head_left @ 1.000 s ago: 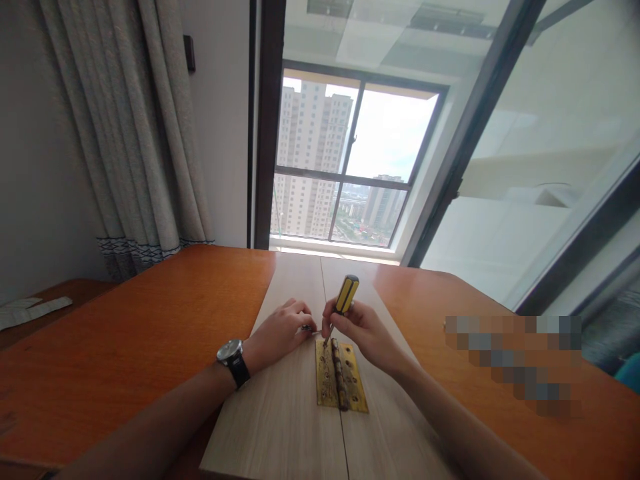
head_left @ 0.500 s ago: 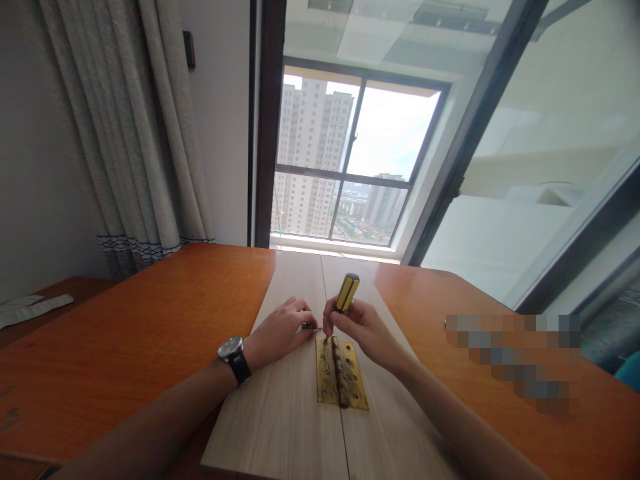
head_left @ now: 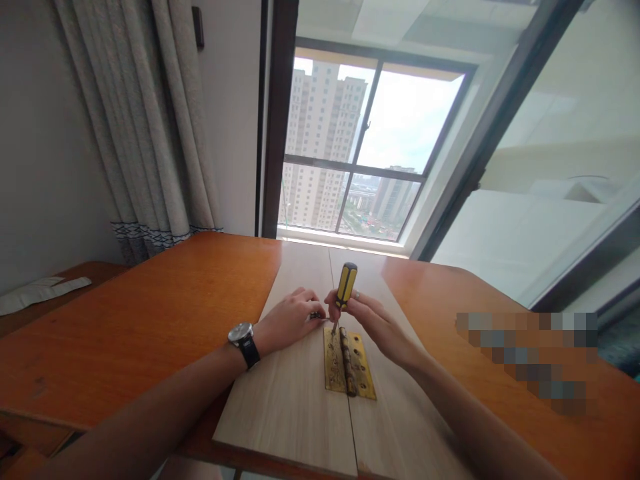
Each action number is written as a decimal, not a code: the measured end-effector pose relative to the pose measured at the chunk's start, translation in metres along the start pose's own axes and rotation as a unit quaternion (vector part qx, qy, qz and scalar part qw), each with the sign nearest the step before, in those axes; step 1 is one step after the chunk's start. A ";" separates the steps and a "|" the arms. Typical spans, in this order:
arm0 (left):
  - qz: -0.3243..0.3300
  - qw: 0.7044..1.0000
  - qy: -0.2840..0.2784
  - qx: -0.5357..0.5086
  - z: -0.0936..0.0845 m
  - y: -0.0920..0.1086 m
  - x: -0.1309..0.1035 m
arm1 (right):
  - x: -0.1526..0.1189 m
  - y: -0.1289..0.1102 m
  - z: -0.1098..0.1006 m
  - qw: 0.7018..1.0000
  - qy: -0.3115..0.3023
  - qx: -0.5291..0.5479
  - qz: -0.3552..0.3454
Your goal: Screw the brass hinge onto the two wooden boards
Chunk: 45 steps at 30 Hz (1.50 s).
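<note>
A brass-coloured hinge point(head_left: 349, 365) lies unfolded across the seam between two pale boards point(head_left: 295, 413). My right hand point(head_left: 367, 317) has its fingers round the lower end of a yellow and black screwdriver point(head_left: 347, 285), which stands nearly upright, its shaft reaching down to the top of the hinge's left leaf. Just left of it, my left hand point(head_left: 295, 319), with a watch point(head_left: 242, 333) on the wrist, rests on the left board. Its closed fingers hold a small dark item point(head_left: 315, 315), too small to make out, near the hinge's upper left corner.
The boards lie on an orange-brown wooden table point(head_left: 200, 293). A pixelated patch covers something at the table's right side. Beyond the far edge are a window point(head_left: 385, 120) and a grey curtain point(head_left: 145, 120). Pale strips point(head_left: 50, 291) lie on a surface at the far left.
The view has shifted, so the boards and hinge appear slightly higher and further right. The screwdriver stands more upright, and the fingers of my right hand have straightened somewhat around it.
</note>
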<state>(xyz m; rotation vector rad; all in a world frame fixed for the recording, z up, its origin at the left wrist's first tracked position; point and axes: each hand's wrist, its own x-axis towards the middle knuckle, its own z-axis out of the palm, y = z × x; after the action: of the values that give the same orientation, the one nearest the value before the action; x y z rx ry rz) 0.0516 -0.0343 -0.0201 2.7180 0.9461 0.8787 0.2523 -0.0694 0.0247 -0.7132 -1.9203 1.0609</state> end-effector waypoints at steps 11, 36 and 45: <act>-0.005 1.000 0.002 0.008 -0.001 0.001 0.000 | 0.002 -0.002 -0.005 0.999 -0.001 -0.050 -0.016; -0.020 1.000 0.009 0.018 -0.004 0.004 0.001 | 0.004 0.004 0.003 0.995 0.090 -0.014 -0.028; -0.016 1.000 0.005 0.009 -0.003 0.001 0.000 | 0.000 0.005 -0.004 0.998 0.055 -0.037 -0.005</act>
<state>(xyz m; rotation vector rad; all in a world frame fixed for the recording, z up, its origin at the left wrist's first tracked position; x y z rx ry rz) 0.0511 -0.0353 -0.0171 2.7072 1.0022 0.8826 0.2563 -0.0652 0.0214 -0.7856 -1.8758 0.9282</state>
